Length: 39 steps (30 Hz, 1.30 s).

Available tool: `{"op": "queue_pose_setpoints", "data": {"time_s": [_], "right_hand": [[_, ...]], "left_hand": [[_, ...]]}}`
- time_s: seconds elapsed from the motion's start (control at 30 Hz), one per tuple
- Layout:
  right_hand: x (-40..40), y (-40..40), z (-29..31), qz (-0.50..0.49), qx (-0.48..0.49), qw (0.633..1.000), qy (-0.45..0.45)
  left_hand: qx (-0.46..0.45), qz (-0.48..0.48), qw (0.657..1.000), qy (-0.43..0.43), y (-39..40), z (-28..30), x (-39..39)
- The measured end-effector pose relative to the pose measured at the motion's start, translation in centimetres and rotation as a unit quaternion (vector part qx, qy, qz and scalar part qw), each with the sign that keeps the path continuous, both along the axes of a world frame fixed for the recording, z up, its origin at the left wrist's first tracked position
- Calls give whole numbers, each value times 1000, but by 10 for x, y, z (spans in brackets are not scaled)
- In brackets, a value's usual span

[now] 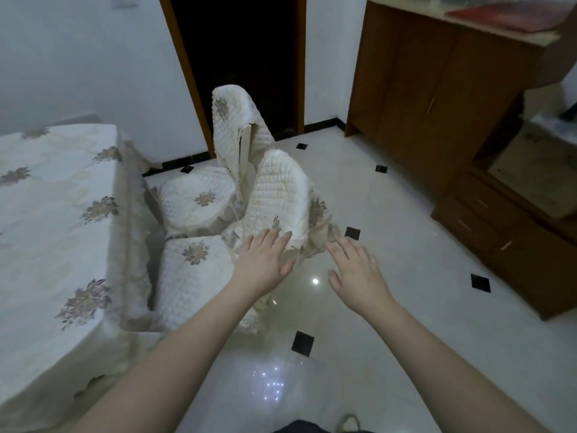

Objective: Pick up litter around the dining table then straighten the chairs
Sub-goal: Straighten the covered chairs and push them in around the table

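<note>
Chair back sat loose-covered; left grip flat on it, right open, empty; a push risked slipping the cover

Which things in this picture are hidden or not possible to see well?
Head view only:
- Near chair: legs hidden by its quilted cover.
- Dining table: underside and nearby floor hidden by the tablecloth; left part cut off by the edge.
- Doorway: too dark.
- Red item on cabinet: blurred, cut off.
</note>
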State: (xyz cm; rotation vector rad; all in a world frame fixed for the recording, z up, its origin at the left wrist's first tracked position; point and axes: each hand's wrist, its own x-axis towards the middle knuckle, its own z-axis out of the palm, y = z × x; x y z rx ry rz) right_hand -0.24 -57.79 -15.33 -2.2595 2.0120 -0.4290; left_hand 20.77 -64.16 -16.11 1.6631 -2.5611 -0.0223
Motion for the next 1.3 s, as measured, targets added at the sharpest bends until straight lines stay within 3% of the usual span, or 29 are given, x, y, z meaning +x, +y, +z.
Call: {"op": "queue_pose_setpoints", "data": {"time_s": [0.33, 0.87, 1.1, 1.3], "right_hand": [[-54, -161, -6, 93, -4, 996, 2], [-15, -406, -20, 228, 68, 970, 41], [-4, -487, -35, 381, 63, 920, 62], [-4, -542, -55, 550, 57, 832, 56]], "left_hand": [[6, 91, 996, 16, -111, -8, -43], [33, 219, 975, 26, -258, -35, -23], [29, 333, 942, 22, -291, -40, -18], [34, 484, 874, 23, -294, -44, -56]]}}
